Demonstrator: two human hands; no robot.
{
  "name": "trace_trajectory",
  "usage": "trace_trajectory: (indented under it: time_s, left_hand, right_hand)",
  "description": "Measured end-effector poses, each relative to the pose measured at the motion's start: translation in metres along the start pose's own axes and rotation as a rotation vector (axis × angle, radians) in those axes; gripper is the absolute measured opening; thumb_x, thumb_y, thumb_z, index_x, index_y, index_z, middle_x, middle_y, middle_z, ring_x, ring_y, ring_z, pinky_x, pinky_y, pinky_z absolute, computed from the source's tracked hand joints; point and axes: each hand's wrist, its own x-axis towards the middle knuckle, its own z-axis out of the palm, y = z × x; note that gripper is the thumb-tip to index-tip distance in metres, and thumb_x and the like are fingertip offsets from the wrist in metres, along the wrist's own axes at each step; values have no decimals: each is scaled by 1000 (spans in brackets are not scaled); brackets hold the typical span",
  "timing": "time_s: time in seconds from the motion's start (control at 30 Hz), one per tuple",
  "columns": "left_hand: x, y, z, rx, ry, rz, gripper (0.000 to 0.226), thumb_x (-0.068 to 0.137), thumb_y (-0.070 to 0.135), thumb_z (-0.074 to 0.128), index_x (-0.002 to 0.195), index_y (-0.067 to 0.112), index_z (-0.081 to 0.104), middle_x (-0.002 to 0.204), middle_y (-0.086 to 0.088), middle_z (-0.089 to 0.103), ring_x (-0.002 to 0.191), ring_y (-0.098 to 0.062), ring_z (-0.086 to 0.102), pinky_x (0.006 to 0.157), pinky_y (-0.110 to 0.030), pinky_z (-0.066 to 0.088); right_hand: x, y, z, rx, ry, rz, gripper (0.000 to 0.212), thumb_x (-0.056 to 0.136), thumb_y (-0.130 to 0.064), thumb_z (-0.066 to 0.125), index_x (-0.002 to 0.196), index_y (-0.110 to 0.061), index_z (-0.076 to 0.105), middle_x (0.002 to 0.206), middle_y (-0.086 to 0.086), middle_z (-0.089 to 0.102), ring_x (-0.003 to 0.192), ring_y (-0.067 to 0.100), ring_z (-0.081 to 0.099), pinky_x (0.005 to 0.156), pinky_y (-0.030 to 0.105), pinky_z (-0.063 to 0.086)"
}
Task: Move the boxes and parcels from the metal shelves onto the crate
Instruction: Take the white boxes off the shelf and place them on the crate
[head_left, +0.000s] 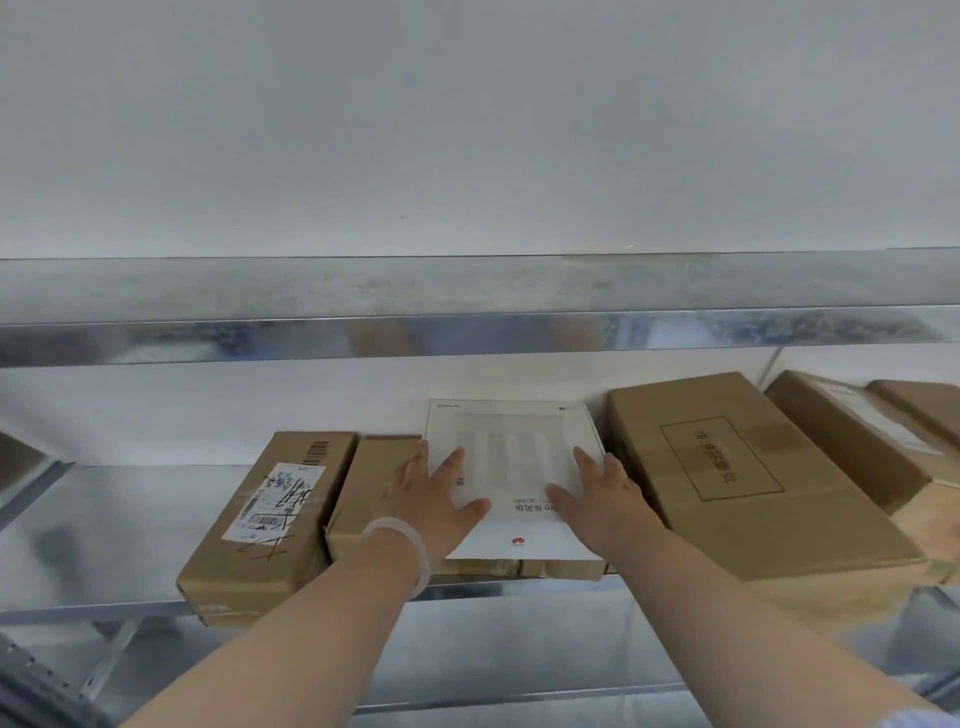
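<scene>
We have both hands laid on the white box, which sits flat on a brown box on the shelf. The left hand and right hand rest on its lid with fingers spread and straight, so neither grips anything yet. The box looks like thin, stiff retail card with a smooth face. We judge it light but slick under flat palms, with corners that would dent easily. We would take it by its two side edges, thumbs on top and fingers hooked under. The left edge is free. The right edge lies close to the big box, leaving little room for fingers there, so sliding it toward us first seems wise. A labelled box lies just left of the brown one, and more boxes sit further right. The upper shelf hangs low overhead, so we should draw the box out rather than lift it high. The crate is out of view.
</scene>
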Motion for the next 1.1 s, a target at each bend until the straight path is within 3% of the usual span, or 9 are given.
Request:
trace_trajectory:
  time_s: [0.2, 0.27, 0.33, 0.43, 0.53, 0.73, 0.9, 1.0, 1.1]
  left_hand:
    - [29, 2, 3, -135, -101, -66, 92, 73, 82, 42, 149, 46, 3, 159, 5, -18, 146, -31, -4, 115, -50, 13]
    - [37, 2, 3, -191, -111, -94, 100, 67, 84, 47, 148, 48, 3, 158, 7, -20, 147, -30, -2, 115, -49, 15]
    - [42, -2, 4, -273, -119, -117, 105, 61, 84, 54, 147, 49, 6, 158, 10, -11, 146, -28, 9, 114, -48, 22]
    - [47, -9, 6, -384, -116, -118, 108, 54, 82, 63, 146, 50, 15, 147, 8, 18, 130, -23, 33, 106, -45, 36]
    - [48, -13, 9, -474, -107, -112, 106, 55, 78, 68, 145, 50, 20, 129, 9, 28, 111, -16, 37, 99, -43, 44]
    - [35, -18, 3, -581, -29, -113, 100, 61, 66, 76, 145, 45, 27, 137, 9, 25, 121, -20, 38, 100, -42, 46]
    - [0, -42, -13, -507, 86, -144, 101, 58, 76, 70, 145, 49, 25, 144, 5, 26, 128, -20, 37, 98, -31, 39]
    - [-28, -64, -22, -494, 157, -181, 102, 59, 77, 68, 145, 49, 23, 152, 0, 20, 137, -24, 30, 109, -41, 33]
    - [-59, -94, -33, -494, 204, -234, 103, 60, 78, 66, 146, 48, 21, 152, -2, 18, 136, -24, 32, 110, -38, 32]
  right_hand:
    - [34, 4, 0, 67, -55, 57, 65, 93, -34, 52, 146, -39, 14, 157, 17, -8, 135, 55, 6, 110, 57, 27]
    - [39, 1, -6, 91, -80, 112, 72, 90, -53, 50, 149, -42, 10, 158, 14, 3, 135, 45, 25, 105, 51, 35]
    - [45, 2, -5, 37, -69, 86, 80, 85, -70, 42, 150, -45, 4, 154, 12, 16, 121, 33, 45, 93, 44, 43]
    - [48, 4, -4, 36, -74, 51, 82, 83, -74, 41, 150, -45, 2, 140, 11, 33, 96, 24, 48, 79, 37, 43]
    - [45, 4, -6, 16, -80, 47, 82, 83, -74, 42, 149, -45, 4, 119, 6, 41, 88, 20, 53, 74, 36, 48]
    - [31, -6, -9, 58, -49, 32, 82, 82, -74, 43, 150, -46, 6, 125, 6, 44, 87, 20, 58, 79, 39, 54]
    - [12, -33, -2, 57, -20, -55, 82, 81, -76, 42, 149, -47, 5, 119, 2, 40, 84, 16, 58, 75, 37, 55]
    - [0, -55, 8, 98, -29, -138, 84, 80, -76, 44, 149, -48, 7, 130, 3, 43, 93, 19, 60, 82, 40, 55]
    - [-13, -86, 23, 102, -42, -235, 84, 78, -78, 44, 149, -49, 8, 143, 3, 37, 107, 22, 56, 88, 41, 52]
